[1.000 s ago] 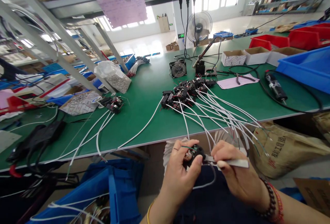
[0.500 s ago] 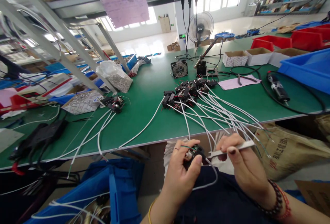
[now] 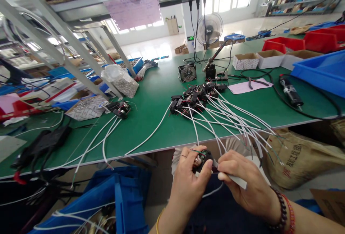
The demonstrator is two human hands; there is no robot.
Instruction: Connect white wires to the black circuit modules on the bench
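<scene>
Below the table's front edge, my left hand (image 3: 188, 182) is closed around a small black switch part (image 3: 201, 159) with red and green wires and a white cable (image 3: 212, 191) hanging from it. My right hand (image 3: 242, 185) pinches flat metal tweezers (image 3: 234, 178), with their tip against the part. Both hands sit over my dark lap. On the green table (image 3: 161, 126) just beyond lies a pile of the same black parts (image 3: 194, 97) with several white cables (image 3: 231, 119) fanning toward me.
A blue bin (image 3: 107, 205) with cables stands at lower left, a brown sack (image 3: 296, 155) at right. On the table are a small fan (image 3: 186, 72), a soldering iron stand (image 3: 211, 69), cardboard boxes (image 3: 245, 61), blue tray (image 3: 320, 70), plastic bag (image 3: 121, 79) and another wired part (image 3: 121, 109).
My right hand lifted the tweezers up and out half a second ago, then brought them back down and turned their tip onto the part. My left hand stayed in place.
</scene>
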